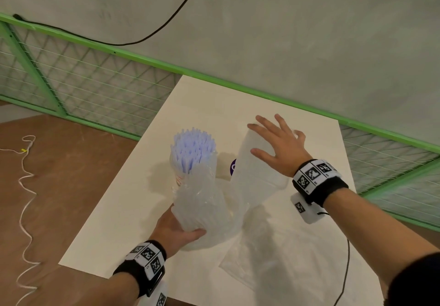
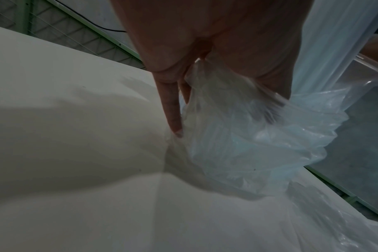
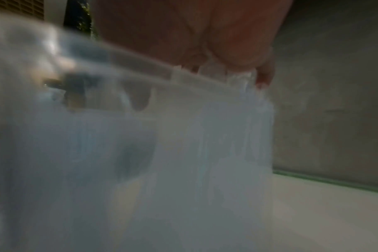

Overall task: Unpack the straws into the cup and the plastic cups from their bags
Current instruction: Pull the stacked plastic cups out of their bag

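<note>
left hand (image 1: 177, 230) grips crumpled bag (image 1: 202, 210) low on the counter (image 1: 119, 222) | right hand (image 1: 277, 146) flat, fingers spread on bagged cups (image 1: 254, 174) | straws (image 1: 192, 149) upright in cup (image 1: 177, 177), bag over them | risk: dragging the bag could tip cup and scatter straws

The left hand (image 2: 216, 42) grips a crumpled clear plastic bag (image 2: 259, 136) above the white table (image 2: 65, 153)

left hand (image 1: 175, 230) low, fingers and thumb curled in a grip, right hand (image 1: 277, 144) raised, fingers spread
</note>
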`<action>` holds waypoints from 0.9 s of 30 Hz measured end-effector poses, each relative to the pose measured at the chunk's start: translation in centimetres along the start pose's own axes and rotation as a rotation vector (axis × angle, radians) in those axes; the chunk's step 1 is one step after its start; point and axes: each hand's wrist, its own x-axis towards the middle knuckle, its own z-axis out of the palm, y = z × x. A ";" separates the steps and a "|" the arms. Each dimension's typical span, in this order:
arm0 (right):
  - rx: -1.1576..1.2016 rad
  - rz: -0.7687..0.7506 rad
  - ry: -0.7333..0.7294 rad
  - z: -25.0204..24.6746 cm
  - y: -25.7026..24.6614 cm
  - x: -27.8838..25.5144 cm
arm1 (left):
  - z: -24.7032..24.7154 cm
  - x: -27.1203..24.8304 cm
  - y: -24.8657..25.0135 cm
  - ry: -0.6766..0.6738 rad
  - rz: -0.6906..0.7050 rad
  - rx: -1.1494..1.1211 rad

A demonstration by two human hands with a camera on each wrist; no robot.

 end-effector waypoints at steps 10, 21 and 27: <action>0.096 0.054 0.159 -0.7 -0.8 0.0 | 0.0 -0.1 0.2 0.012 -0.013 -0.032; 0.805 -0.038 -0.248 1.8 -11.1 -9.1 | -0.3 -0.7 1.5 -0.122 0.041 -0.046; 0.881 -0.042 -0.316 2.3 -11.5 -7.1 | -0.7 -2.1 3.6 -0.153 0.118 -0.055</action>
